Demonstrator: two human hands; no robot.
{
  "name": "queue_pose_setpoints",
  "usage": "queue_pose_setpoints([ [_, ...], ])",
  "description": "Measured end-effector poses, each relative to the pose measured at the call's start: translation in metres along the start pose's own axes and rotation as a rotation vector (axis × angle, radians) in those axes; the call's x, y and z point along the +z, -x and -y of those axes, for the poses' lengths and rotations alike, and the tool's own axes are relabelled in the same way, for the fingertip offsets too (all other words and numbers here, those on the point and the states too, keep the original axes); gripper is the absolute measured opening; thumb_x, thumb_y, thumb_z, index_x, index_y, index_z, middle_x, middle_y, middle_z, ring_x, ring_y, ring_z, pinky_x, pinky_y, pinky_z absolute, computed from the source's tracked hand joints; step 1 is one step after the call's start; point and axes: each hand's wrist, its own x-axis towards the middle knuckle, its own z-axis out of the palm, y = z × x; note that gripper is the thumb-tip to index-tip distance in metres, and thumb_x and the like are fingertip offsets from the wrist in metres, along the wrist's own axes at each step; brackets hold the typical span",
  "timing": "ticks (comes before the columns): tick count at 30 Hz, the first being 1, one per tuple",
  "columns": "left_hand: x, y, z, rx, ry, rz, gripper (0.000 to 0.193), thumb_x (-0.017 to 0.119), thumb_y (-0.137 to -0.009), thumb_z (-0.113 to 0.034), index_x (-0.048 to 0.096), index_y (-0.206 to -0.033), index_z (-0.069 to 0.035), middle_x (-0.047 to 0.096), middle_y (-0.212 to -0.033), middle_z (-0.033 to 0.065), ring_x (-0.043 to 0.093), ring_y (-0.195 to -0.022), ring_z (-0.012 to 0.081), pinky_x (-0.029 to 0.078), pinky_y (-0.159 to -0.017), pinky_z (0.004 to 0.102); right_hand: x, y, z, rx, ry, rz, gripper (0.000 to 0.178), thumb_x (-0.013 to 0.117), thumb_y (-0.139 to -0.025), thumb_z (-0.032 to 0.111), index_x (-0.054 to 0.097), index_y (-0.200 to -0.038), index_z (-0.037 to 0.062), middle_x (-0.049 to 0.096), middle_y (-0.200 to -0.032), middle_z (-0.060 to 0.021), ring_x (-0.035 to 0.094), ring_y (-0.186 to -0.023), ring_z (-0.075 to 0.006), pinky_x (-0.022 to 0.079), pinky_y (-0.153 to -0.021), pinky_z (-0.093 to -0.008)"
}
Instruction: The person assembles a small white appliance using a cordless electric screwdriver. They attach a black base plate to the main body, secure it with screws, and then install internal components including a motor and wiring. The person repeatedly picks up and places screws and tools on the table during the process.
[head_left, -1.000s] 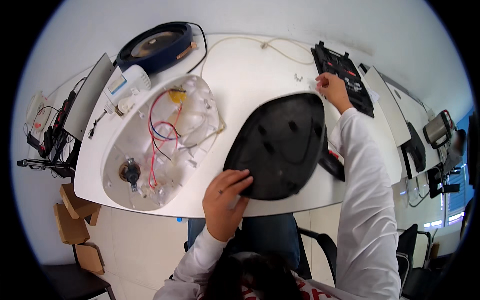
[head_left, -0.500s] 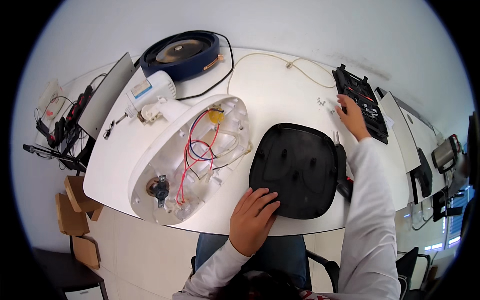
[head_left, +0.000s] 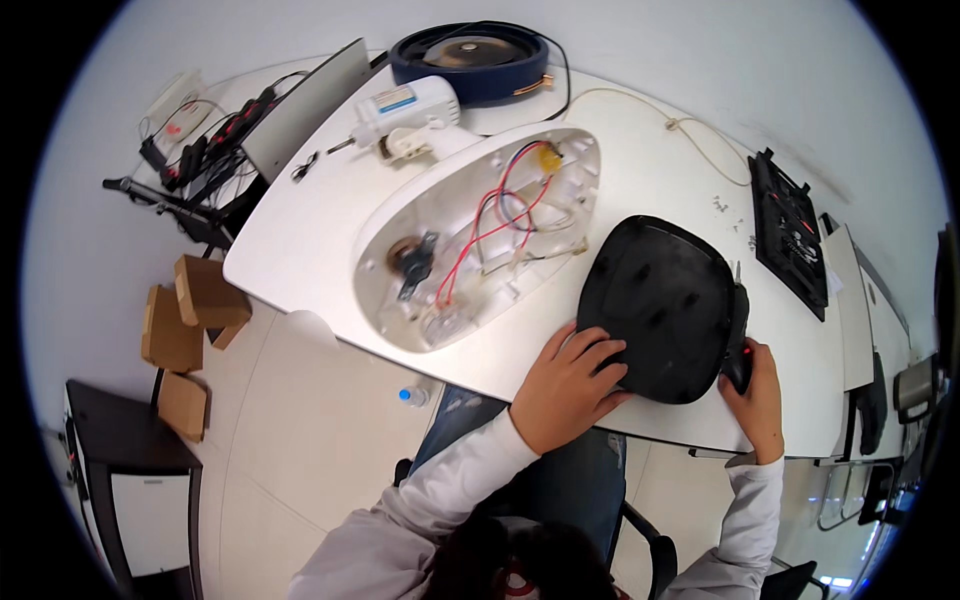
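A black plastic cover (head_left: 655,310), shallow with rounded corners, lies at the table's near edge. My left hand (head_left: 568,388) is closed on its near-left rim, fingers over the top and thumb at the front edge. Just right of the cover, my right hand (head_left: 757,400) wraps round the handle of a black and red electric screwdriver (head_left: 739,335), whose bit points away from me. To the left sits an open white plastic housing (head_left: 480,310) with red, blue and black wires, a yellow part and a dark knob-like piece inside.
A white motor unit (head_left: 410,108) with a shaft and a dark blue round appliance (head_left: 468,62) stand behind the housing. Several small screws (head_left: 720,205) lie near an open black tool case (head_left: 790,235) at the right. Cardboard boxes (head_left: 212,290) are on the left below the table.
My right hand has come back from beside the tool case and screws to the screwdriver and closed on it. My left hand stays at the cover's rim. The whole view has shifted.
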Motion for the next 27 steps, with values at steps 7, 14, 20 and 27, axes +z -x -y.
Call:
queue_pose_setpoints([
  [7,0.001,0.008,-0.003,0.031,-0.004,-0.057,0.024,0.069,-0.073,-0.014,0.061,-0.095,-0.012,0.058,-0.111,0.0026,0.047,-0.117,0.0245,0.031,-0.101,0.0518,0.003,0.006,-0.026,0.225,-0.028,-0.208,0.044,0.059,-0.071,0.005,0.050,-0.113,-0.0022,0.059,-0.089,-0.0202,0.058,-0.078,-0.0321,0.045,-0.074,-0.0324],
  [14,-0.042,0.017,-0.067,0.026,1.622,0.038,0.009,0.061,-0.082,-0.009,0.064,-0.087,-0.003,0.059,-0.093,0.0087,0.053,-0.096,0.0248,0.041,-0.086,0.0380,-0.008,0.063,-0.033,0.300,-0.473,-0.567,0.044,0.064,-0.080,0.005,0.046,-0.120,0.0008,0.059,-0.096,-0.0083,0.057,-0.084,-0.0132,0.046,-0.074,-0.0253],
  [20,-0.062,0.040,-0.160,0.633,2.088,0.390,0.044,0.055,-0.087,-0.045,0.063,-0.099,-0.004,0.051,-0.100,0.0131,0.046,-0.092,0.0282,0.032,-0.081,0.0408,0.000,0.073,0.048,0.139,-1.099,-0.420,0.049,0.068,-0.079,0.026,0.045,-0.114,-0.0006,0.053,-0.091,-0.0071,0.050,-0.072,-0.0117,0.042,-0.060,-0.0228],
  [27,-0.067,0.043,-0.157,0.647,2.126,0.333,0.051,0.055,-0.083,-0.053,0.061,-0.103,-0.007,0.048,-0.104,0.0148,0.042,-0.092,0.0308,0.027,-0.080,0.0420,0.029,0.081,0.129,0.181,-1.412,-0.120,0.071,0.075,-0.067,0.037,0.044,-0.115,-0.0055,0.057,-0.078,-0.0122,0.053,-0.061,-0.0146,0.042,-0.054,-0.0237],
])
